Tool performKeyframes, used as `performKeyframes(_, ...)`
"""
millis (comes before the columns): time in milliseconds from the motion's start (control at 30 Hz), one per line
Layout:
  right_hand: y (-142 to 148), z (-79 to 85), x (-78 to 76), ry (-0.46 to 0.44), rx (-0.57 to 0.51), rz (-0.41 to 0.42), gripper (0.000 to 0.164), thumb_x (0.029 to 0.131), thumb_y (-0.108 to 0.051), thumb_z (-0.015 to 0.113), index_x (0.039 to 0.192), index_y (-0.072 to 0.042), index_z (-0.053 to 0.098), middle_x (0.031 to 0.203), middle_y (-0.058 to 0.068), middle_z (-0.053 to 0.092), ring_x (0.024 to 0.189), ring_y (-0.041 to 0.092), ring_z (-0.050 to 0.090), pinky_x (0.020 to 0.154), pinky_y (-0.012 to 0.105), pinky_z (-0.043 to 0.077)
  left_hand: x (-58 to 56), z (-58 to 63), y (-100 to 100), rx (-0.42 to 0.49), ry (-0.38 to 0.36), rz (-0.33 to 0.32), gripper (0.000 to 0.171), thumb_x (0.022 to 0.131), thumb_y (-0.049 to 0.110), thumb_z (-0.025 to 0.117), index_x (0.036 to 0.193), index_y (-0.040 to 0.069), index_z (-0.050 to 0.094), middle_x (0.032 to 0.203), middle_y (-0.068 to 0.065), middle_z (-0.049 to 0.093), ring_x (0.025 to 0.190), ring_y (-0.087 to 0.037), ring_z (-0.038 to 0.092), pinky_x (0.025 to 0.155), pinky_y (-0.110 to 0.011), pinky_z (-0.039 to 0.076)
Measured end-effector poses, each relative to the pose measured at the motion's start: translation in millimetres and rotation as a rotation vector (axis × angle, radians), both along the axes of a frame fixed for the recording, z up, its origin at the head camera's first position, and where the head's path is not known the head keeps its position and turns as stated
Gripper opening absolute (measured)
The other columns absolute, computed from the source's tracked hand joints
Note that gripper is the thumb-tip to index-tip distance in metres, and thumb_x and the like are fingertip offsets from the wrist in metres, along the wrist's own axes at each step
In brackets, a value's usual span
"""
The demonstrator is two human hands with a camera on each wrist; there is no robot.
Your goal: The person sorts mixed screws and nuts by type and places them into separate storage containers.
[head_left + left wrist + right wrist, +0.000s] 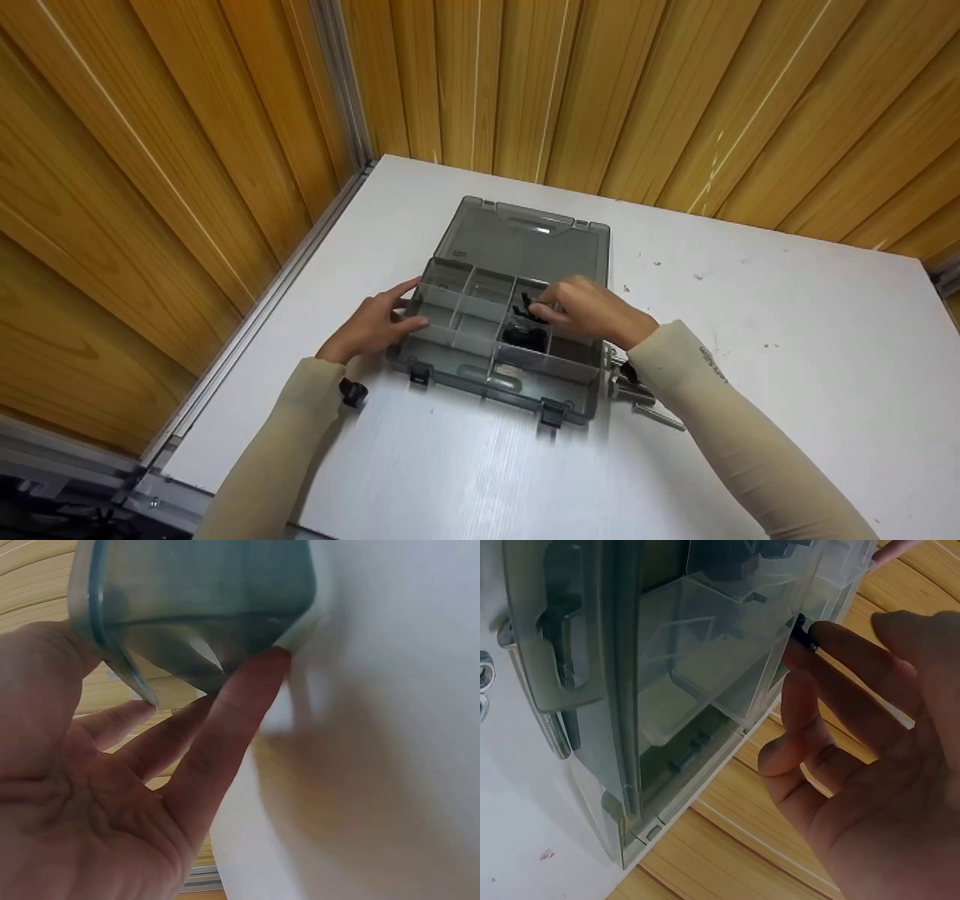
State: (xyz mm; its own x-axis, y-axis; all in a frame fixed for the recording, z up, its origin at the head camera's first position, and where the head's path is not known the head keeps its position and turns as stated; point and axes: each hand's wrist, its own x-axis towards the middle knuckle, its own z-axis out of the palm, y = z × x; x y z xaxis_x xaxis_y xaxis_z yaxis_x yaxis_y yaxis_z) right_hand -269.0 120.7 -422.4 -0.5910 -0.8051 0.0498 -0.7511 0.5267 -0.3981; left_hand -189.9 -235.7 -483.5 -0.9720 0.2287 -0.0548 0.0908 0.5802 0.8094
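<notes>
A translucent grey compartment box (pixel 465 324) lies on the table with its lid (pixel 525 244) folded back flat. My left hand (pixel 379 324) holds the box's left end, thumb over the rim and fingers along the outer wall. In the left wrist view, one fingertip (pixel 274 664) touches the wall's lower corner, close to the tabletop. Above a back compartment, my right hand (pixel 585 304) pinches a small black piece (pixel 804 634) between thumb and fingers; its exact kind I cannot tell. More black pieces (pixel 525 337) fill the compartment just in front.
Metal bolts and nuts (pixel 631 391) lie beside the box's right end, partly under the right forearm. Two dark latches (pixel 553 412) stick out along the front edge. Wood-patterned panels (pixel 555 90) rise behind and to the left of the white table (pixel 420 465).
</notes>
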Motion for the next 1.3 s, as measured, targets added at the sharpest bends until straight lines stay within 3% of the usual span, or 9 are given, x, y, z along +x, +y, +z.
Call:
performKeyframes(167, -3, -5.2, 1.0, -0.007, 0.034, -0.003, 0.046, 0.109, -0.030, 0.054, 0.065, -0.014, 0.057, 0.068, -0.004, 0.053, 0.059, 0.009, 0.043, 0.064, 0.036, 0.046, -0.3, -0.2, 0, -0.008, 0.000, 0.003, 0.078, 0.099, 0.032, 0.072, 0.164, 0.016, 0.030, 0.156, -0.023, 0.044, 0.131, -0.040, 0.056, 0.102, -0.056, 0.049)
performKeyframes(400, -3, -10.0, 1.4, -0.030, 0.062, -0.014, 0.049, 0.111, -0.033, 0.049, 0.066, -0.014, 0.056, 0.070, -0.002, 0.053, 0.064, 0.015, 0.049, 0.068, 0.041, 0.048, 0.7, -0.1, 2, -0.015, -0.013, 0.016, 0.079, 0.099, 0.034, 0.071, 0.164, 0.018, 0.029, 0.153, -0.024, 0.047, 0.129, -0.040, 0.058, 0.102, -0.056, 0.048)
performKeyframes(467, -3, -11.1, 1.3, -0.034, 0.063, -0.009, 0.046, 0.110, -0.033, 0.049, 0.076, -0.008, 0.068, 0.079, 0.003, 0.063, 0.072, 0.019, 0.059, 0.075, 0.044, 0.053, 0.9, 0.4, 3, -0.014, -0.011, 0.014, 0.079, 0.099, 0.034, 0.071, 0.164, 0.018, 0.029, 0.153, -0.025, 0.047, 0.129, -0.040, 0.058, 0.102, -0.057, 0.048)
performKeyframes(567, -1, -11.7, 1.2, -0.038, 0.059, 0.001, 0.041, 0.110, -0.032, 0.050, 0.104, -0.002, 0.078, 0.107, 0.013, 0.073, 0.099, 0.029, 0.070, 0.092, 0.049, 0.054, 0.9, 1.4, 4, -0.012, -0.007, 0.014, 0.079, 0.099, 0.033, 0.072, 0.164, 0.018, 0.030, 0.152, -0.024, 0.048, 0.129, -0.040, 0.058, 0.102, -0.056, 0.049)
performKeyframes(633, 0, -10.9, 1.3, -0.038, 0.054, -0.005, 0.040, 0.110, -0.031, 0.051, 0.119, -0.001, 0.075, 0.123, 0.017, 0.071, 0.116, 0.034, 0.067, 0.102, 0.050, 0.050, 0.8, 1.9, 4, -0.011, -0.002, 0.011, 0.079, 0.099, 0.033, 0.072, 0.164, 0.018, 0.030, 0.153, -0.024, 0.048, 0.129, -0.040, 0.058, 0.102, -0.056, 0.049)
performKeyframes(733, 4, -10.0, 0.6, -0.038, 0.045, -0.020, 0.039, 0.109, -0.030, 0.052, 0.125, 0.000, 0.073, 0.131, 0.018, 0.067, 0.124, 0.037, 0.062, 0.108, 0.050, 0.046, 0.7, 2.4, 4, -0.007, 0.002, 0.008, 0.078, 0.099, 0.033, 0.072, 0.163, 0.018, 0.031, 0.154, -0.023, 0.047, 0.130, -0.040, 0.057, 0.102, -0.056, 0.049)
performKeyframes(900, 12, -10.9, -0.9, -0.007, 0.015, -0.036, 0.037, 0.107, -0.024, 0.058, 0.130, 0.002, 0.069, 0.134, 0.019, 0.065, 0.125, 0.039, 0.061, 0.107, 0.052, 0.046, 0.5, 1.1, 2, -0.007, -0.002, 0.004, 0.078, 0.099, 0.032, 0.072, 0.164, 0.018, 0.030, 0.157, -0.021, 0.043, 0.131, -0.041, 0.057, 0.102, -0.056, 0.049)
performKeyframes(1100, 30, -16.1, -5.0, 0.164, -0.110, -0.067, 0.037, 0.099, -0.006, 0.069, 0.136, -0.004, 0.066, 0.136, 0.018, 0.062, 0.119, 0.034, 0.064, 0.097, 0.049, 0.053, 0.9, -0.2, 0, 0.002, -0.002, -0.001, 0.079, 0.099, 0.033, 0.071, 0.164, 0.018, 0.029, 0.158, -0.020, 0.042, 0.131, -0.041, 0.057, 0.102, -0.057, 0.048)
performKeyframes(1300, 68, -24.2, -9.3, 0.243, -0.225, -0.193, 0.045, 0.095, 0.003, 0.070, 0.138, -0.008, 0.065, 0.137, 0.014, 0.058, 0.090, 0.024, 0.067, 0.075, 0.041, 0.056, 1.4, -0.1, 0, 0.002, 0.006, 0.000, 0.078, 0.100, 0.032, 0.071, 0.164, 0.017, 0.030, 0.156, -0.023, 0.043, 0.130, -0.043, 0.057, 0.101, -0.058, 0.049)
